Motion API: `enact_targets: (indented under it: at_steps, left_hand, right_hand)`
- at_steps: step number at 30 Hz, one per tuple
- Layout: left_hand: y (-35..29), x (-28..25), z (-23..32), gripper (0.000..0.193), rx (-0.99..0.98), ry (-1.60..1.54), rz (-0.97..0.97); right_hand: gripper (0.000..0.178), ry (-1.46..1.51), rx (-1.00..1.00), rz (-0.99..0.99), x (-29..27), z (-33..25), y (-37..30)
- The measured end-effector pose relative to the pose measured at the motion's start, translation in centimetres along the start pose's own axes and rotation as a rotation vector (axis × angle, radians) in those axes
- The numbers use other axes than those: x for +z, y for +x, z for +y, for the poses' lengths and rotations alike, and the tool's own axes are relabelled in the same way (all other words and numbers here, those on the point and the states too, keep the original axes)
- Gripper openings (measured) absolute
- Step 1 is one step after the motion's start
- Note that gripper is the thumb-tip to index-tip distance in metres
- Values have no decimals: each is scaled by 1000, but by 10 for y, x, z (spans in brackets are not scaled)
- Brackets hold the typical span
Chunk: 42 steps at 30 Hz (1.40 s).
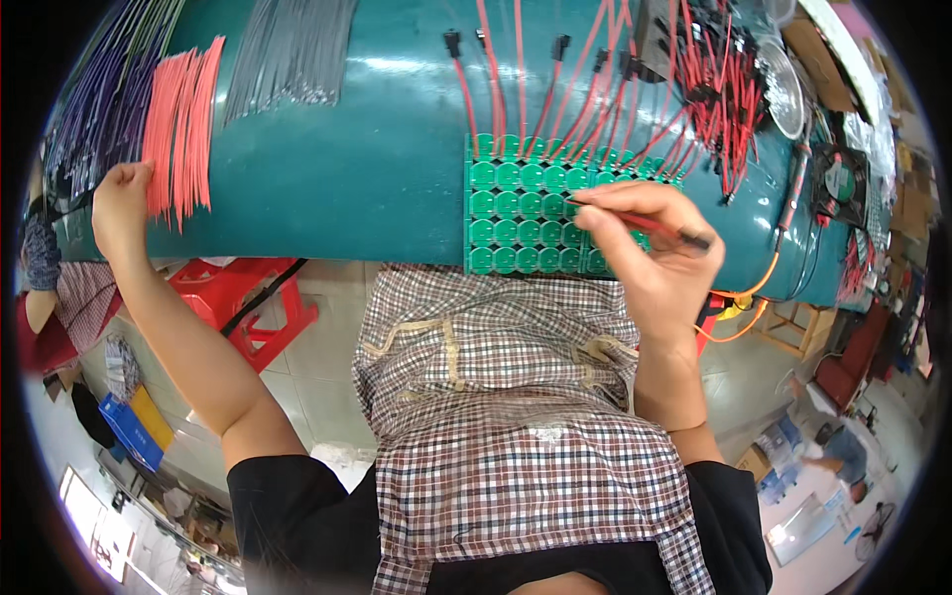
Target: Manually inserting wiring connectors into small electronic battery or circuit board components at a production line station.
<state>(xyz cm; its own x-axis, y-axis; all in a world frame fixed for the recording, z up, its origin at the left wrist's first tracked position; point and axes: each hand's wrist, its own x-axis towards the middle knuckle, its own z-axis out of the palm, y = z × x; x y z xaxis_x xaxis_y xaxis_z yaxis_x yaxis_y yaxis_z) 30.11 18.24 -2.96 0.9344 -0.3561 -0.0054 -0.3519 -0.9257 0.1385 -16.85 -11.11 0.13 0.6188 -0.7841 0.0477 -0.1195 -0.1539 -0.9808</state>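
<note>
My left hand is closed in a pinch at the left edge of a bundle of coral-red wires on the green table mat. How many wires it grips is hidden. My right hand is closed round a slim red-and-black wire lead with a dark end, its thin tip pointing left. That hand hovers over a panel of round green circuit boards at the table's front edge. Along the panel's far row stand several red-and-black leads with black plugs at their upper ends.
Grey wires and dark purple wires lie at the far left. A heap of plugged leads lies right of the panel, near a soldering iron, a metal bowl and a small fan. A red stool stands below the table.
</note>
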Motion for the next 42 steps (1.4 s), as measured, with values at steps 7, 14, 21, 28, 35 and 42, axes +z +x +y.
enact_targets:
  at_steps: [7, 14, 21, 28, 35, 42]
  left_hand:
    - [-42, -16, 96, 39, 90, -97, 232]
    - [-59, 7, 197, 25, 310, -453, -135]
    - [-52, 5, 227, 18, 227, -508, -266]
    - [-62, 3, 221, 19, 228, -645, -253]
    - [-93, -19, 225, 12, 158, -937, -147]
    - [-142, -6, 222, 24, 315, -1099, -102]
  right_hand:
    - [13, -89, -53, -46, 52, 20, 8]
    - [17, -97, -78, -72, 56, 26, 9]
    - [18, -70, -89, -65, 56, 28, 8]
    - [18, -64, -99, -49, 57, 30, 6]
    - [17, -83, -113, -59, 57, 28, 7]
    - [17, -85, -126, -52, 55, 30, 6]
